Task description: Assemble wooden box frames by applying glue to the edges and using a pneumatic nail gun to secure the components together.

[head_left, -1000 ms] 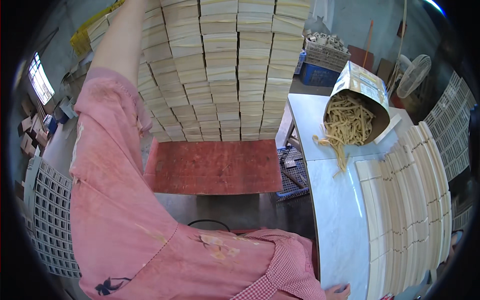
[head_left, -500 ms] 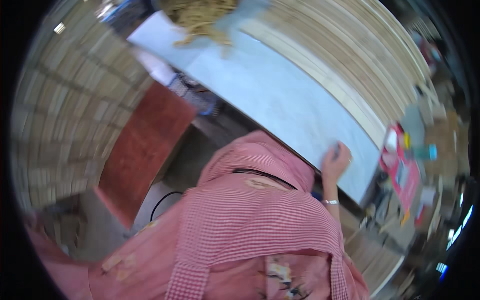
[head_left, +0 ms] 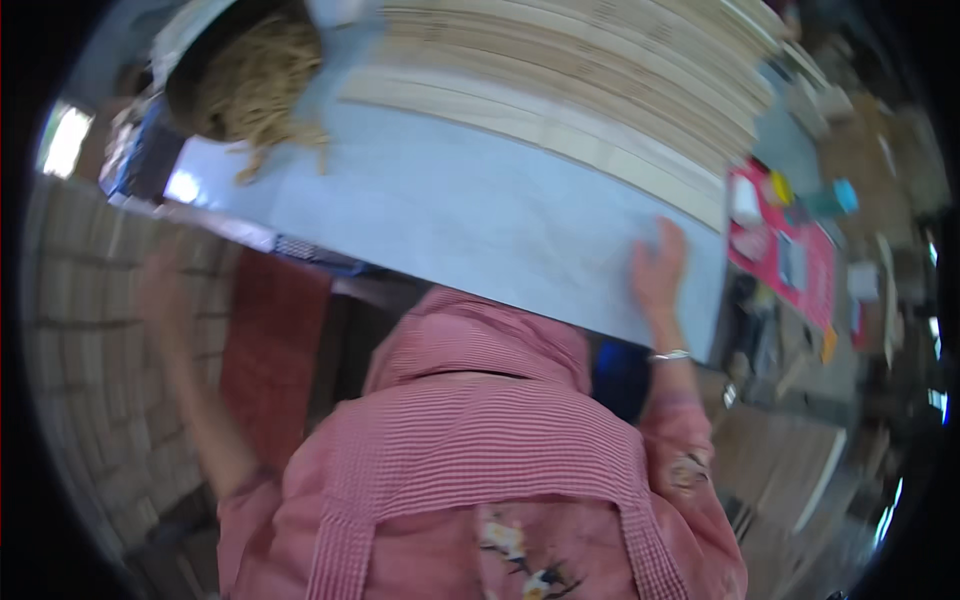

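Note:
My right hand (head_left: 660, 268) is over the right end of the pale blue-white tabletop (head_left: 450, 200). Its thumb stands apart from the fingers, and I see nothing in it. My left hand (head_left: 166, 290) reaches out at the far left, in front of stacked wooden pieces (head_left: 90, 340). Motion smears its fingers, so whether it holds anything is unclear. Long pale wooden strips (head_left: 560, 90) lie side by side along the far side of the tabletop.
A dark round container (head_left: 190, 85) with tan, band-like strips (head_left: 265, 85) spilling out stands at the far left. A reddish-brown board (head_left: 275, 350) is beside my left forearm. To the right, a pink sheet (head_left: 800, 270) lies near a teal-capped bottle (head_left: 828, 202).
The view has swung, levelling the tabletop. My left arm has come into view, stretched toward the wooden stacks. My right hand, earlier curled around something small and dark, has its fingers extended now.

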Demonstrator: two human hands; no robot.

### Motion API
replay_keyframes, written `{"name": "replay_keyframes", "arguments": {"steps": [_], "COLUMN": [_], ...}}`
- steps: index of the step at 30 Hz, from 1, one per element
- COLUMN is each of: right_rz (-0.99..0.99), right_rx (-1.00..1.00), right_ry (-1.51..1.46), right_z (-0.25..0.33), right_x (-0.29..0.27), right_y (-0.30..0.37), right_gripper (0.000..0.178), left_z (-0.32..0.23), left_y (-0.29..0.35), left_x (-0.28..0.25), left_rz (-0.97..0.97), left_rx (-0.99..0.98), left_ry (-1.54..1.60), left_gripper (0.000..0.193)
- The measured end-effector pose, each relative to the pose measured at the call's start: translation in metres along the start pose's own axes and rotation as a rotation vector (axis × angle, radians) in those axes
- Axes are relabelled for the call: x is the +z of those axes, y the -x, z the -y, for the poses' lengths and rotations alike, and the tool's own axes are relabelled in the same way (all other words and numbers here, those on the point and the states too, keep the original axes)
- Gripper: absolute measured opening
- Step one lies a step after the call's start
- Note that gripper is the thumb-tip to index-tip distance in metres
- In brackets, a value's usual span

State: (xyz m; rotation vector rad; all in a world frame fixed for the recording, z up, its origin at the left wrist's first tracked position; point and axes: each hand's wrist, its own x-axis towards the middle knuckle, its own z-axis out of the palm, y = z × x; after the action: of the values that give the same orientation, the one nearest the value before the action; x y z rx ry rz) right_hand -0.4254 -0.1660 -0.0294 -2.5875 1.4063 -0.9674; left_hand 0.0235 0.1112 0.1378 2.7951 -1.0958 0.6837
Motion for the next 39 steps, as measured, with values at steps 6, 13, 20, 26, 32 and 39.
{"name": "replay_keyframes", "arguments": {"steps": [6, 13, 20, 26, 32, 39], "right_rz": [0.200, 0.381, 0.459, 0.496, 0.561, 0.677], "right_rx": [-0.004, -0.036, -0.084, -0.067, -0.059, 0.127], "right_ry": [0.219, 0.193, 0.212, 0.147, 0.174, 0.044], "right_z": [-0.072, -0.083, -0.092, -0.088, -0.077, -0.080], "right_x": [-0.009, -0.015, -0.016, -0.023, -0.033, -0.043], "right_y": [-0.061, -0.098, -0.120, -0.121, -0.132, -0.115], "right_gripper": [0.059, 0.058, 0.053, 0.050, 0.053, 0.049], "left_z": [-0.018, -0.026, 0.031, 0.033, -0.025, -0.085], "left_y": [-0.039, -0.129, -0.230, -0.255, -0.222, -0.182], "left_x": [0.141, 0.187, 0.177, 0.149, 0.165, 0.175], "left_rz": [-0.092, 0.332, 0.284, 0.088, -0.046, 0.120], "left_rx": [0.245, 0.140, 0.120, 0.087, 0.426, 0.761], "left_ry": [0.584, 0.269, 0.288, -0.183, -0.173, 0.012], "left_gripper": [0.044, 0.036, 0.032, 0.060, 0.059, 0.065]}}
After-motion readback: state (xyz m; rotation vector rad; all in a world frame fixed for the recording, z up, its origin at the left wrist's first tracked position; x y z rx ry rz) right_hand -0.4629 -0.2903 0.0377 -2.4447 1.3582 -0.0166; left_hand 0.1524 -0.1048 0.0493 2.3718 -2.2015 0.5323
